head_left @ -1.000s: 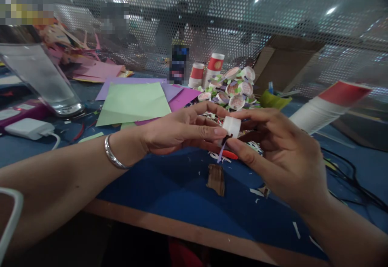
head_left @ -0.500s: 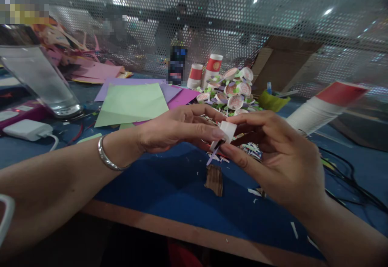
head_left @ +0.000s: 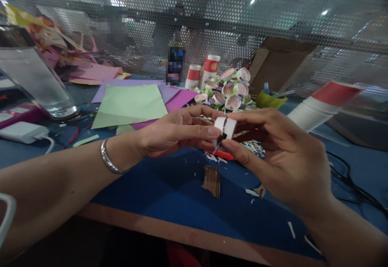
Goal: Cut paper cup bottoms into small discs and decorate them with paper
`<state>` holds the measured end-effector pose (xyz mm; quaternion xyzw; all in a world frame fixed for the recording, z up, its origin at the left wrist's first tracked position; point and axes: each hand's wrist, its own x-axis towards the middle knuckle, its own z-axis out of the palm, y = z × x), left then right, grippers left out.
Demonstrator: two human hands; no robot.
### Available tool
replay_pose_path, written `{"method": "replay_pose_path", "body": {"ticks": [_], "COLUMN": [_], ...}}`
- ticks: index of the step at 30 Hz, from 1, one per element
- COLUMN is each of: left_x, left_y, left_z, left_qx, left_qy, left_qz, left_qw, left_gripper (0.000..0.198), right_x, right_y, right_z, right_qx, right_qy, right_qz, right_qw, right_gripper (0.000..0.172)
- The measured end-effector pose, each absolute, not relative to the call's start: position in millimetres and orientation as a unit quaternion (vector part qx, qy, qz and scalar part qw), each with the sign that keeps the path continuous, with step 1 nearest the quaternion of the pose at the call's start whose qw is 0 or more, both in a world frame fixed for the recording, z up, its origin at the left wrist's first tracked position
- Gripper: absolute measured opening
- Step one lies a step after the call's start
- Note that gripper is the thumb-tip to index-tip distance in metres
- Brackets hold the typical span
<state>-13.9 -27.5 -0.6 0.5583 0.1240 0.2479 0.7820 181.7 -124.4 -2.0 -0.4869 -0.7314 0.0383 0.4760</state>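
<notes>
Between my two hands, over the near part of the table, is a small white paper-cup piece (head_left: 229, 128). It looks like two short round sections side by side, with a dark gap and a thin purple strip (head_left: 217, 147) hanging below. My left hand (head_left: 178, 131) pinches its left side between thumb and fingers. The right side is pinched by my right hand (head_left: 273, 149), thumb underneath and forefinger on top. Beneath them lie an orange-red tool-like thing (head_left: 223, 155), partly hidden, and paper scraps (head_left: 254, 147). A torn cardboard bit (head_left: 211, 181) rests nearer me.
Behind my hands is a pile of cup bottoms with green and purple paper (head_left: 233, 91). Stacked paper cups (head_left: 210, 68) stand behind; another stack (head_left: 321, 105) leans at right. Left are green paper sheets (head_left: 130, 105), a glass bottle (head_left: 45, 81) and a white charger (head_left: 24, 131).
The white paper-cup piece has turned between my fingers, and its two sections now show side by side. The orange-red thing beneath has come into view. My right hand has shifted slightly right.
</notes>
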Motion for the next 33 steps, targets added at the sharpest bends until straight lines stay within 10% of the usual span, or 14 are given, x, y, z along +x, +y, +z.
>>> {"method": "replay_pose_path", "body": {"ticks": [33], "left_x": [-9.0], "left_y": [-31.2], "left_z": [-13.0], "left_qx": [0.660], "left_qy": [0.084], "left_qz": [0.348], "left_qw": [0.661], "left_gripper": [0.037], "right_x": [181.3], "right_y": [-117.8], "right_z": [-6.7], "right_qx": [-0.406], "right_qy": [-0.793], "right_qz": [-0.143], "right_qw": [0.431], "right_gripper": [0.046]}}
